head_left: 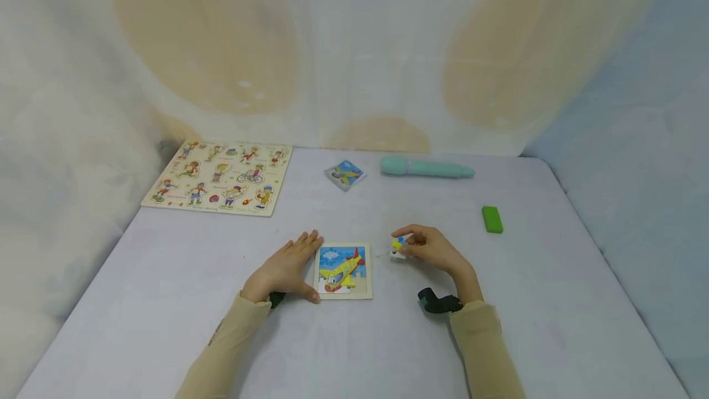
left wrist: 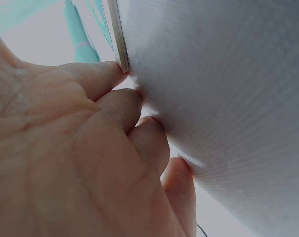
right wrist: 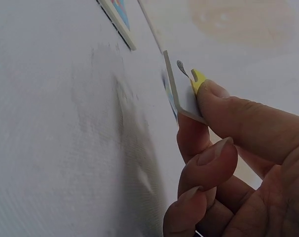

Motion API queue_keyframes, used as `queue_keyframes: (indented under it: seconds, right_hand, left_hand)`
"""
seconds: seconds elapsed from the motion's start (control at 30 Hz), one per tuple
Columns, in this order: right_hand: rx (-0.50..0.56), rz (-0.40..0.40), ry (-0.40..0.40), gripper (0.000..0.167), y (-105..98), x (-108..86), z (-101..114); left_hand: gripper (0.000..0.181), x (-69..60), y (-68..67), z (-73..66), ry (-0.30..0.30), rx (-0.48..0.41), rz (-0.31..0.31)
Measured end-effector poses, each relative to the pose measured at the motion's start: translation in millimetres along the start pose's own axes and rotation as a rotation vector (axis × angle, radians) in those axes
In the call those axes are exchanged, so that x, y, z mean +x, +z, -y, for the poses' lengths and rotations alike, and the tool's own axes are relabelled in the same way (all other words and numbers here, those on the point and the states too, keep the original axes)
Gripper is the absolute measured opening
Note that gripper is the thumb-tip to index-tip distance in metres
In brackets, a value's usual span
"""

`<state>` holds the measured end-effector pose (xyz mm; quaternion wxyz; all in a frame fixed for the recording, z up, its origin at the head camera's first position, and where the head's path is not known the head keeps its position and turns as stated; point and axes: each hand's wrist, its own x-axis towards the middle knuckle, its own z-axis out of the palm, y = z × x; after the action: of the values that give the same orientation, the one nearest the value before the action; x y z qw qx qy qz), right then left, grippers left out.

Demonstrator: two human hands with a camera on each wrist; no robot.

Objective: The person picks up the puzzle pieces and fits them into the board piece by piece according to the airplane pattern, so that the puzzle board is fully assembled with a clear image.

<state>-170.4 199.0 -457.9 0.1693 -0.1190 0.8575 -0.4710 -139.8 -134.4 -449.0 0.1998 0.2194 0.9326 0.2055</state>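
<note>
A square airplane jigsaw puzzle [head_left: 342,268] in a pale wooden frame lies on the table, with bare wood showing at its lower right corner. My left hand [head_left: 287,268] rests flat on the table, its fingers straight and touching the frame's left edge. In the left wrist view its fingertips [left wrist: 154,128] meet the cloth beside the frame. Right of the frame, my right hand [head_left: 434,251] pinches a puzzle piece [head_left: 397,246] between thumb and fingers. The right wrist view shows this piece, white with some yellow, tilted above the table.
At the back left lies a wooden board with sports figures [head_left: 221,177]. A small airplane picture card [head_left: 346,175] and a mint-green toy microphone [head_left: 426,168] lie along the back. A green block [head_left: 492,219] is at the right.
</note>
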Motion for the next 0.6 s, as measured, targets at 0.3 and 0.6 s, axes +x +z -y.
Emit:
queue_keyframes:
  seconds: [0.3, 0.6]
  right_hand:
    - [-0.019, 0.004, -0.012, 0.029, 2.3, 1.8, 0.6]
    - [-0.017, 0.022, -0.007, 0.029, 6.4, 3.3, 2.1]
  left_hand:
    - [0.119, 4.4, -0.5, 0.4, -0.002, 0.017, 0.003]
    - [0.119, 1.9, 0.4, 0.7, -0.016, 0.006, 0.003]
